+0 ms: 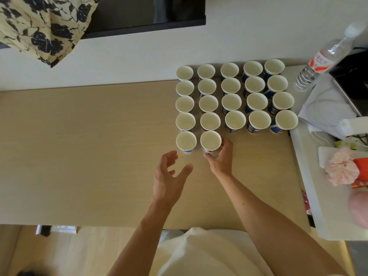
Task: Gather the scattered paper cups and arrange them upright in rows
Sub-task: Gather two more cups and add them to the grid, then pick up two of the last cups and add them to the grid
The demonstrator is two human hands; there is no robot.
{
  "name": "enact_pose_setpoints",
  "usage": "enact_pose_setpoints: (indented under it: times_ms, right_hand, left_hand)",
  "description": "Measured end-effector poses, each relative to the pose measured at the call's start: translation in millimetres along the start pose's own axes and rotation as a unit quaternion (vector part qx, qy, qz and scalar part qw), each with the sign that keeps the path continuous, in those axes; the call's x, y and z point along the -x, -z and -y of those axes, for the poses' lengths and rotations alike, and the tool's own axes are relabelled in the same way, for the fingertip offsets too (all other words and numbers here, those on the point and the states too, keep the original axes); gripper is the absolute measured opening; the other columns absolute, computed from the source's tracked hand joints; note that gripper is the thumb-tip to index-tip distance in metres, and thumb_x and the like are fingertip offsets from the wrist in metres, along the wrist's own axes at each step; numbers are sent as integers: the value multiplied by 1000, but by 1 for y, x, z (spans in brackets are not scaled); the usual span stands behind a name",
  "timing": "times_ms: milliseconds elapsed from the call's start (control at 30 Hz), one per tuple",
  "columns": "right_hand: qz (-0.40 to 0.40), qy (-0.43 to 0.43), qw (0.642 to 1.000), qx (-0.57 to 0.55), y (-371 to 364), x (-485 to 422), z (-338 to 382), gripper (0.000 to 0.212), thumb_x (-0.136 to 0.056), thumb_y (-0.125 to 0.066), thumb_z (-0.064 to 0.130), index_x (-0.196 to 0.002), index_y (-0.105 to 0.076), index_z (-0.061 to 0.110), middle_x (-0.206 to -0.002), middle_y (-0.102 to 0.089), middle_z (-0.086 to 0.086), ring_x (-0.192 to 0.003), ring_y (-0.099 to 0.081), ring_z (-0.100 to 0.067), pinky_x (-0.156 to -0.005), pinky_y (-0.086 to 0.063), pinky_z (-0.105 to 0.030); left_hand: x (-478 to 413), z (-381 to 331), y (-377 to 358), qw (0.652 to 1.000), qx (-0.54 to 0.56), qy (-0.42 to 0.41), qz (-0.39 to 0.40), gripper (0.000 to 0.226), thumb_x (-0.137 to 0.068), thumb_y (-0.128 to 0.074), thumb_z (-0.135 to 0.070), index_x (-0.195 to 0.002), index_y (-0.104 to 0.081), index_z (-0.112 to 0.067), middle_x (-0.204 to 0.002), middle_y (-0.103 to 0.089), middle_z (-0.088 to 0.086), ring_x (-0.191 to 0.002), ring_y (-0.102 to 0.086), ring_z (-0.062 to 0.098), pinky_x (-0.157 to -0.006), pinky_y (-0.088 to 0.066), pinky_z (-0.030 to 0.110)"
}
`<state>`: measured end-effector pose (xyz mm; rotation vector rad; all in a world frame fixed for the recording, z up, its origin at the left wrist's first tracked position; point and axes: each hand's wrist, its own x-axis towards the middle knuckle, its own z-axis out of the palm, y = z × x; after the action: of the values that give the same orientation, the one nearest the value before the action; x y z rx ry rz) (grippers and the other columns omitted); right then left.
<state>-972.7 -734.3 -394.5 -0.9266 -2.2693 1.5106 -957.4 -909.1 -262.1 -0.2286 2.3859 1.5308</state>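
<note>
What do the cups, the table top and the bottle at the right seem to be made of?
The cups: paper, it seems; matte white inside, thin rolled rims, blue print outside. The table top: probably wood-look laminate, maybe real wood; pale, even grain, low sheen. The bottle: clear plastic; see-through ribbed wall, printed label.

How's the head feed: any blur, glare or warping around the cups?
Head view: the cups sharp, evenly lit, soft shadows; no glare on the table; the water bottle at the top right looks blurred and stretched; the right hand holding the front cup is clear.
</note>
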Motion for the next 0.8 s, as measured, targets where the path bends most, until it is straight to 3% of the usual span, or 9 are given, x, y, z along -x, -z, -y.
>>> enact_pose_setpoints:
  times_ms: [67,233,367,467,567,667,800]
  right_hand:
    - [4,-13,1000,7,4,7,-2,69,-67,-81,-2,-128,-51,4,-120,-45,0,-110,-53,-25,-95,-42,-25]
    - [-15,-72,997,12,15,48,-5,62,-75,-77,-5,-131,-49,-4,-125,-49,-19,-110,-53,-28,-99,-42,-31]
    - [4,-148,989,14,7,73,9,50,-82,-76,2,-126,-53,0,-124,-53,-17,-107,-58,-30,-94,-45,-34]
    - [52,-179,982,12,-8,85,32,41,-83,-76,10,-120,-57,7,-122,-57,-14,-97,-60,-23,-85,-47,-32]
    - [137,-173,975,11,-32,95,68,35,-85,-74,19,-116,-58,15,-115,-63,-5,-89,-60,-14,-72,-45,-25]
    - [213,-127,969,-2,-63,111,117,39,-87,-72,23,-124,-59,16,-114,-63,1,-94,-61,-9,-76,-46,-23]
    - [254,-54,966,-18,-107,141,178,41,-90,-69,21,-129,-57,18,-117,-62,3,-89,-59,4,-72,-44,-19]
  left_hand:
    - [0,2,1,1000,5,3,-3,50,-83,-82,-27,-127,-58,-26,-120,-63,-12,-117,-57,3,-98,-52,35]
    - [3,6,17,998,49,19,-32,55,-75,-81,-39,-125,-59,-29,-118,-65,-16,-114,-58,-4,-97,-54,36]
    - [5,6,43,992,102,28,-70,56,-73,-75,-44,-124,-59,-30,-118,-66,-12,-115,-59,0,-95,-52,30]
    - [6,9,66,987,129,22,-93,47,-83,-79,-34,-126,-59,-26,-119,-67,-9,-117,-60,4,-87,-51,22]
    - [13,16,99,982,151,12,-113,42,-88,-76,-28,-127,-60,-26,-119,-67,-9,-115,-61,1,-81,-49,17]
    - [25,28,146,976,170,-1,-139,40,-89,-75,-26,-126,-60,-26,-118,-68,-9,-114,-62,2,-82,-49,16]
    - [43,52,210,962,202,1,-184,35,-89,-75,-21,-122,-62,-25,-116,-69,-6,-112,-63,3,-74,-50,8]
